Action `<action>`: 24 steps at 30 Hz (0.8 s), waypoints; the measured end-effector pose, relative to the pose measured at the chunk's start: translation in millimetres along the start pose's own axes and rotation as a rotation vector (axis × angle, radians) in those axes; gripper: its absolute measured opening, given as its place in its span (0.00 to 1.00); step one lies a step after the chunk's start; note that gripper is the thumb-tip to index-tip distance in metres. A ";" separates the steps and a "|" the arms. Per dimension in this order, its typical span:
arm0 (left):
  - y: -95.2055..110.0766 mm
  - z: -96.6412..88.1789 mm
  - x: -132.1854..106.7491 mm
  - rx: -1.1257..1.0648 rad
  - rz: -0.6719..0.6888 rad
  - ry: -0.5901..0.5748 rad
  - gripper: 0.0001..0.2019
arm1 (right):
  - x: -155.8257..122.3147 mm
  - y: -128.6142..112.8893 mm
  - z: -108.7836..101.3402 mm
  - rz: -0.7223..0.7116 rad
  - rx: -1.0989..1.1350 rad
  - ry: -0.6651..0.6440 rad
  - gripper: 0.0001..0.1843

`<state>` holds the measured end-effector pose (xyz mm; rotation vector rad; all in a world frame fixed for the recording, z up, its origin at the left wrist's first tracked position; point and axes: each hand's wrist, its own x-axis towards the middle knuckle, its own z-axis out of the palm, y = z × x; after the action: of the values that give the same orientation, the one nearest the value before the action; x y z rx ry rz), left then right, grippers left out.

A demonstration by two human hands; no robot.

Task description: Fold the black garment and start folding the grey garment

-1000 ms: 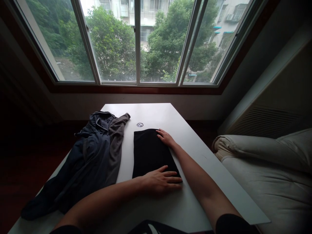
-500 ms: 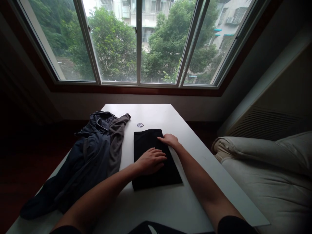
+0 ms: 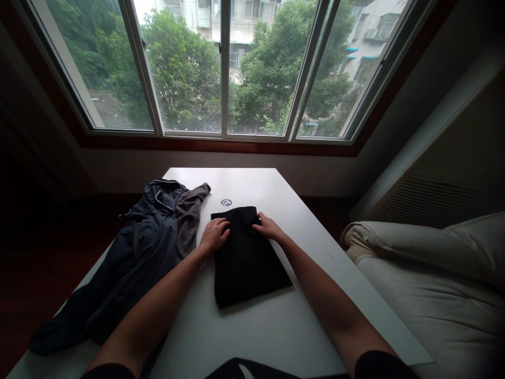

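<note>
A black garment [image 3: 250, 263], folded into a flat, roughly rectangular piece, lies on the white table [image 3: 252, 337] before me. My left hand [image 3: 215, 234] is at its far left edge, fingers and thumb closed on the cloth. At the opposite edge, my right hand [image 3: 269, 227] pinches the fabric, thumb on top and the other fingers partly hidden. Small creases run across the garment between the two hands. What kind of garment it is cannot be made out.
Left on the table lies a heap of dark blue and grey clothes [image 3: 145, 252], partly hanging over the edge. A small round sticker [image 3: 226, 202] is beyond the black garment. A pale sofa [image 3: 426, 273] stands at the right, and a window [image 3: 224, 68] is ahead.
My left hand has moved from the garment's middle to its far left edge and closed there. The garment's far end has shifted slightly left, with my right hand still on its edge.
</note>
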<state>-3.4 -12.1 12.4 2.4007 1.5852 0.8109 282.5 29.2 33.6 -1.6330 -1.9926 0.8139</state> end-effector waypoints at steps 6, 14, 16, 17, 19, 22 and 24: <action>-11.8 7.3 2.0 0.044 -0.078 0.015 0.21 | 14.3 17.4 11.2 0.019 -0.021 0.177 0.13; -8.8 15.5 -4.4 0.068 -0.071 -0.017 0.22 | 27.0 78.2 -59.9 0.221 -0.216 0.365 0.19; -6.8 17.0 -6.0 0.081 -0.077 -0.040 0.22 | 27.6 90.6 -81.4 0.282 -0.270 0.395 0.21; -6.1 17.4 -6.3 0.086 -0.082 -0.047 0.22 | 27.6 94.3 -90.7 0.294 -0.283 0.407 0.22; -5.1 17.5 -6.6 0.091 -0.088 -0.054 0.22 | 27.3 95.6 -103.5 0.307 -0.323 0.445 0.23; -3.2 16.1 -7.2 0.093 -0.095 -0.064 0.21 | 23.3 84.7 -100.8 0.290 -0.389 0.512 0.27; -1.4 14.9 -8.3 0.094 -0.095 -0.076 0.20 | 14.3 72.3 -82.0 0.228 -0.410 0.503 0.27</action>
<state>0.6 -16.4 -3.6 2.3664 1.7288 0.6334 385.8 66.2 44.0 -2.0675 -1.6962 0.0298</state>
